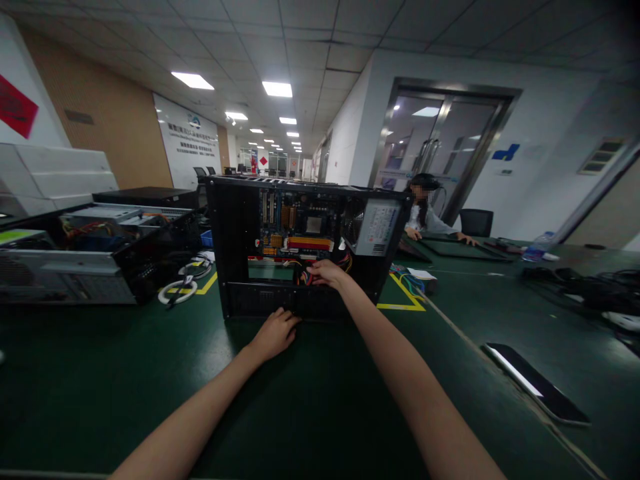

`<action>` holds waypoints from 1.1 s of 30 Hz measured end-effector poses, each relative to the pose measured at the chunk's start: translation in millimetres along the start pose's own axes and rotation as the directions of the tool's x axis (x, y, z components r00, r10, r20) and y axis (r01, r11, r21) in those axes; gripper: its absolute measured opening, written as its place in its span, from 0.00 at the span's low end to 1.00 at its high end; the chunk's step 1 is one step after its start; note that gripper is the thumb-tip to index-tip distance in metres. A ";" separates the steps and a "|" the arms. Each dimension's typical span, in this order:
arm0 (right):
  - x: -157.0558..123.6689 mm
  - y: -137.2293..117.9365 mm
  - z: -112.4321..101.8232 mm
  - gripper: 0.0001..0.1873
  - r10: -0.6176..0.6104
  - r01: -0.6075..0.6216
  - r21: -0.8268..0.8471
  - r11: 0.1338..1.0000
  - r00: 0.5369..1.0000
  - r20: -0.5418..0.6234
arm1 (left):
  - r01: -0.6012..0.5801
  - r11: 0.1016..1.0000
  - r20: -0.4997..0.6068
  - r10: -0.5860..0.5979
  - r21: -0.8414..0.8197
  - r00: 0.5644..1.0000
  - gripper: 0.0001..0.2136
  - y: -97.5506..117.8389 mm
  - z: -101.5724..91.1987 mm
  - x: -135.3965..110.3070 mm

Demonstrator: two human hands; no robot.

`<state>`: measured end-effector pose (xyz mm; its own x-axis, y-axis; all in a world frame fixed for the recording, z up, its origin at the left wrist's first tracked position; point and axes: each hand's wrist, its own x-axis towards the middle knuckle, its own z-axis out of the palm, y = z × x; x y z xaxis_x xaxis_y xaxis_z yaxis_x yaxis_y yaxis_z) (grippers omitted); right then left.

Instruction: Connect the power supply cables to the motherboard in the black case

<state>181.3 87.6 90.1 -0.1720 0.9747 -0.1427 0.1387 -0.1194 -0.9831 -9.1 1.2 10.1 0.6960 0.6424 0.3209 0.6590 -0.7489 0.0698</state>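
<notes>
A black computer case (235, 291) stands upright in front of me with its side open. Inside it are a motherboard (300, 217) and, at the upper right, a power supply (379, 228). My right hand (327, 273) reaches into the lower part of the case, its fingers closed on a bundle of cables (303, 275). My left hand (274, 335) rests low against the front bottom edge of the case, fingers stretched out and holding nothing. Part of the bundle is hidden behind my right fingers and the lower panel.
Another opened computer case (90, 273) lies on the left, with coiled white cables (179, 291) beside it. A phone (537, 383) lies on the green table (320, 407) at right. Across the table sits a person (423, 213); a plastic bottle (539, 247) and dark cables (575, 280) are further right.
</notes>
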 end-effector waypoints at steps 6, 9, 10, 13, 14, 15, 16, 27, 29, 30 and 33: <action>0.9 -0.9 -9.3 0.06 0.195 -0.163 0.371 0.914 0.979 -0.050 | -0.002 1.000 -0.009 0.002 0.000 1.000 0.15 -0.8 0.2 -0.6; 5.1 -4.4 -9.6 0.07 0.285 -0.222 0.458 0.861 0.956 -0.074 | 0.000 1.000 -0.004 0.000 -0.004 1.000 0.14 -0.7 0.0 -1.1; 6.6 -6.2 -8.9 0.08 0.306 -0.237 0.477 0.847 0.949 -0.073 | 0.000 1.000 -0.004 0.000 -0.005 1.000 0.14 -0.7 0.0 -1.1; 10.2 -12.8 -5.6 0.08 0.349 -0.273 0.518 0.811 0.935 -0.053 | -0.001 1.000 -0.004 0.001 -0.008 1.000 0.14 -0.9 0.5 -1.2; 11.1 -15.0 -4.5 0.09 0.363 -0.281 0.531 0.799 0.930 -0.054 | -0.002 1.000 -0.005 0.002 -0.009 1.000 0.14 -1.1 0.9 -1.2; 11.7 -17.1 -3.6 0.09 0.376 -0.287 0.545 0.788 0.925 -0.056 | -0.003 1.000 -0.006 0.003 -0.009 1.000 0.14 -1.4 1.2 -1.2; 12.3 -18.9 -2.8 0.09 0.386 -0.292 0.558 0.777 0.921 -0.055 | -0.004 1.000 -0.007 0.004 -0.010 1.000 0.14 -1.7 1.6 -1.2; 14.8 -18.6 -1.0 0.11 0.447 -0.316 0.621 0.717 0.893 -0.061 | -0.003 1.000 0.009 0.003 -0.010 1.000 0.15 0.4 0.7 -1.1; 16.3 -17.6 -0.8 0.10 0.448 -0.315 0.616 0.722 0.891 -0.069 | -0.005 1.000 0.012 0.005 -0.006 1.000 0.15 1.0 0.1 -1.0; 17.1 -17.3 -0.8 0.10 0.448 -0.314 0.612 0.726 0.891 -0.074 | -0.002 1.000 0.011 0.002 -0.005 1.000 0.15 1.2 0.0 -0.9; 19.1 -16.9 -0.9 0.10 0.451 -0.312 0.601 0.736 0.888 -0.091 | 0.003 1.000 0.008 -0.003 -0.007 1.000 0.15 1.4 0.0 -0.9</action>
<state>176.5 108.4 104.1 -0.0015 0.8288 -0.5596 -0.4300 -0.5058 -0.7479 -8.9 -0.5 9.8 0.6961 0.6461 0.3131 0.6593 -0.7479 0.0776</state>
